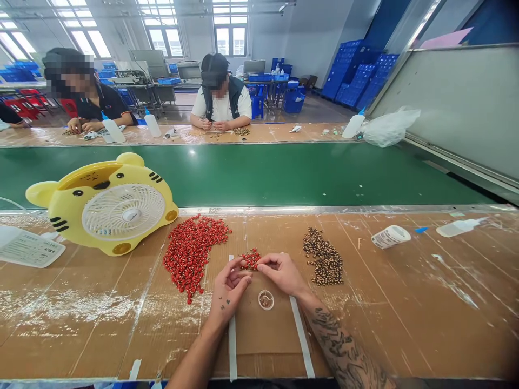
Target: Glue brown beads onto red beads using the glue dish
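Observation:
My left hand (232,286) is closed, fingers curled and thumb near the fingertips; anything in them is too small to make out. Opposite it, my right hand (284,274) pinches thumb against forefinger at the edge of a small cluster of red pieces (250,256). What the pinch holds is hidden. Just below both hands, a small round clear dish (266,307) with a thin pale stick in it sits on a brown cardboard sheet (267,337). A large heap of glossy red pieces (188,254) spreads to the left. To the right lies a heap of small dark and gold pieces (323,258).
A yellow animal-shaped fan (162,189) stands at left by a white bottle (30,247). At right are a white tub (390,236) and a squeeze bottle (458,227). Beyond the green belt (259,175), people (222,100) sit at another bench.

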{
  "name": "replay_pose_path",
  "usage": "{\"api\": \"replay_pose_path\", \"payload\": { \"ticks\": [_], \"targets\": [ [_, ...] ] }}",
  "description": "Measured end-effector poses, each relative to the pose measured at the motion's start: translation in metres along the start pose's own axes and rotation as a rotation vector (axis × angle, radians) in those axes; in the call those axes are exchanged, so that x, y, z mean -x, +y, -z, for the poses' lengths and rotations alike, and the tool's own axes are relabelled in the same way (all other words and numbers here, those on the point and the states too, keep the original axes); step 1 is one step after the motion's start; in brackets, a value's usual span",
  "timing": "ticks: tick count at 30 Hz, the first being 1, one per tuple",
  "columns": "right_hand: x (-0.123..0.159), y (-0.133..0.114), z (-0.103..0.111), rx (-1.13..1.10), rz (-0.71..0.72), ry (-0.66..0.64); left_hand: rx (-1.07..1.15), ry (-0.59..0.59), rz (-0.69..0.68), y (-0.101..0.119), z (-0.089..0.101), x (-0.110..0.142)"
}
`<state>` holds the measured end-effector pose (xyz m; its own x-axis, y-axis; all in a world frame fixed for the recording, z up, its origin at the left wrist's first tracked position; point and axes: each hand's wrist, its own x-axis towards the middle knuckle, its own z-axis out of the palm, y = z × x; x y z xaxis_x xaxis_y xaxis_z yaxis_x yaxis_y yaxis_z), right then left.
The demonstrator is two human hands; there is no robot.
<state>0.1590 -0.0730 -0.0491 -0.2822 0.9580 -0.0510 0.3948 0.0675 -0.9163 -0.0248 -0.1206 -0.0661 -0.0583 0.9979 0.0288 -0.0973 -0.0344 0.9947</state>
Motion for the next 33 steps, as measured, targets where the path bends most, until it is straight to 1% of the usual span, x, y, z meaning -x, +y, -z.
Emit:
{"api": "replay_pose_path", "payload": {
  "ticks": [2,5,6,8,9,11,14,17,19,22,25,29,31,33],
  "targets": [
    [-0.002,0.006,0.015,0.078,-0.017,0.044,-0.231,0.036,-0.062,0.008,0.018,0.009],
    [-0.002,0.014,0.030,0.168,-0.033,0.065,-0.705,0.110,-0.195,0.017,0.061,0.030],
    [-0.002,0.016,0.031,0.196,-0.034,0.065,-0.821,0.143,-0.208,0.018,0.077,0.038],
    [-0.001,0.019,0.028,0.241,-0.029,0.060,-1.014,0.181,-0.188,0.016,0.104,0.051],
    [-0.001,0.019,0.025,0.258,-0.024,0.058,-1.074,0.171,-0.190,0.014,0.114,0.055],
    [-0.002,0.020,0.020,0.287,-0.011,0.051,-1.135,0.141,-0.193,0.008,0.125,0.061],
    [-0.003,0.019,0.020,0.309,0.005,0.040,-1.151,0.099,-0.194,0.002,0.125,0.061],
    [0.003,0.018,0.032,0.311,0.002,0.055,-1.166,0.082,-0.157,0.002,0.121,0.058],
    [0.010,0.016,0.040,0.289,-0.002,0.060,-1.164,0.045,-0.110,0.003,0.121,0.056],
    [0.025,0.011,0.043,0.203,0.009,-0.015,-1.155,-0.037,-0.042,0.007,0.124,0.055],
    [0.037,0.003,0.034,0.131,0.042,-0.120,-1.179,-0.089,-0.011,0.014,0.123,0.051],
    [0.040,-0.005,0.017,0.106,0.095,-0.153,-1.170,-0.117,-0.021,0.028,0.114,0.043],
    [0.037,-0.005,0.012,0.134,0.137,-0.160,-1.068,-0.147,0.015,0.035,0.105,0.042],
    [0.036,-0.004,0.011,0.175,0.190,-0.166,-0.840,-0.180,0.091,0.038,0.093,0.042]
  ]
}}
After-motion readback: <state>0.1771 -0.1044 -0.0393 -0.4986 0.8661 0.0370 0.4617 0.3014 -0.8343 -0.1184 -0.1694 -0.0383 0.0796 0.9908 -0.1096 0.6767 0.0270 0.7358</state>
